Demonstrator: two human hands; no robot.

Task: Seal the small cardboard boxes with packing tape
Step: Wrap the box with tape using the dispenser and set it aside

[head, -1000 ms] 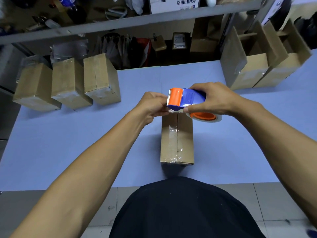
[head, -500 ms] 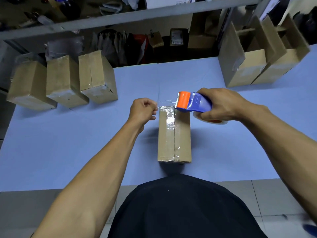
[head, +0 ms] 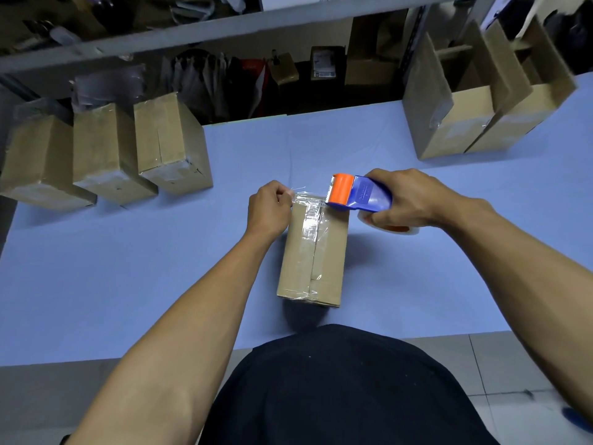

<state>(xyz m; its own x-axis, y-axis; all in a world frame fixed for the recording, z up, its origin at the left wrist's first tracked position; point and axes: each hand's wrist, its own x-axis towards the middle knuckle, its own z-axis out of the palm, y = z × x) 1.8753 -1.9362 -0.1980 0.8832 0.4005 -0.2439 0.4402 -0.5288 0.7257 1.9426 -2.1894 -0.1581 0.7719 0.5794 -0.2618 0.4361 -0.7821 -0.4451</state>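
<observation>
A small cardboard box (head: pixel 330 252) lies on the blue table (head: pixel 128 268) in front of me, clear tape running along its top seam. My right hand (head: pixel 414 200) grips a blue and orange tape dispenser (head: pixel 359 194) above the box's far right corner. A strip of clear tape (head: pixel 309 195) stretches from the dispenser's orange head to my left hand (head: pixel 269 210), which pinches the free end at the box's far left corner. The strip crosses the box's far edge.
Three taped boxes (head: pixel 106 149) stand in a row at the back left. Open cardboard boxes (head: pixel 475 101) with raised flaps stand at the back right. Behind the table runs a shelf (head: pixel 224 30) crowded with goods. The table's near edge is at my waist.
My hands have drawn apart: the left pulled the tape end leftward from the dispenser, the right shifted right, and a strip now spans the box's far edge.
</observation>
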